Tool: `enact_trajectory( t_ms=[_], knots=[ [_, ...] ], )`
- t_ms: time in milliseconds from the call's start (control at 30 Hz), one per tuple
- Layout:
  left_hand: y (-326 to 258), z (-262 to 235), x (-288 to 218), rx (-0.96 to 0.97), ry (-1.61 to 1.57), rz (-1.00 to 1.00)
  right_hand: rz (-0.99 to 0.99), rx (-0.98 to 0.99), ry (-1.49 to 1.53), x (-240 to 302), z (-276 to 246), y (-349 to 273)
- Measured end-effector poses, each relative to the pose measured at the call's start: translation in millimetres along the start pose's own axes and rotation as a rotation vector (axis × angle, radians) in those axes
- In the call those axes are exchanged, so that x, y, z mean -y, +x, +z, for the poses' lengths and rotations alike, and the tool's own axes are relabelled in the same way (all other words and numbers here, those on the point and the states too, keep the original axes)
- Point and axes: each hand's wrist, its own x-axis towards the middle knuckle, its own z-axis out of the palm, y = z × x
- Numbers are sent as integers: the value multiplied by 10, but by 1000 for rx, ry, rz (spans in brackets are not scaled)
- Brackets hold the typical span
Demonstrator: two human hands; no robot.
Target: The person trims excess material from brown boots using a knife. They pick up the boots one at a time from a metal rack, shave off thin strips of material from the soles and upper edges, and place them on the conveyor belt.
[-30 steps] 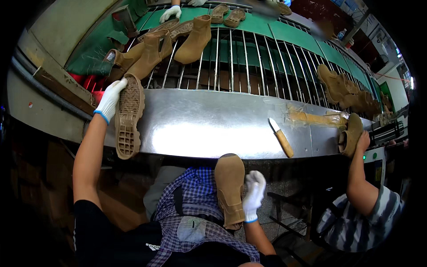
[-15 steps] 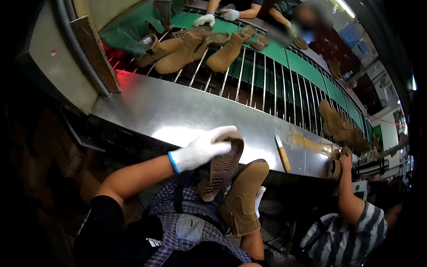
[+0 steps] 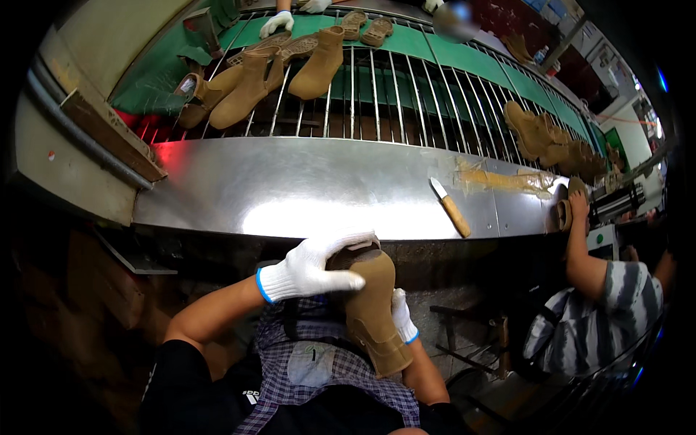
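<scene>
A tan ankle boot [image 3: 378, 308] is held in front of my apron, toe pointing toward the bench and shaft toward me. My left hand [image 3: 308, 270], in a white knit glove with a blue cuff, is closed round the toe end, gripping the brown shoe sole [image 3: 349, 255] against the boot's underside. Its thumb lies over the boot's toe. Most of the sole is hidden by the boot and glove. My right hand [image 3: 402, 316], also gloved, holds the boot from its right side, with its fingers partly behind it.
A wooden-handled knife [image 3: 450, 209] lies on the metal bench edge [image 3: 290, 181]. Beyond it, several boots [image 3: 316, 67] and loose soles [image 3: 377, 32] rest on a rod conveyor [image 3: 406, 94]. A co-worker's gloved hand [image 3: 276, 24] is across it; another person [image 3: 602, 312] works at right.
My left hand has brought the sole from beside the boot onto its underside at the toe. The boot has turned more upright in view. My head view has shifted.
</scene>
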Motion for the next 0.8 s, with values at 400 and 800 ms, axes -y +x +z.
enact_trajectory(
  t_ms=[400,800],
  knots=[
    [-84,68,-251,-20,197,-61,16,16,-176,-77,-145,-18],
    [-133,66,-190,-55,152,-62,-42,-3,-343,-45,-126,13]
  ],
)
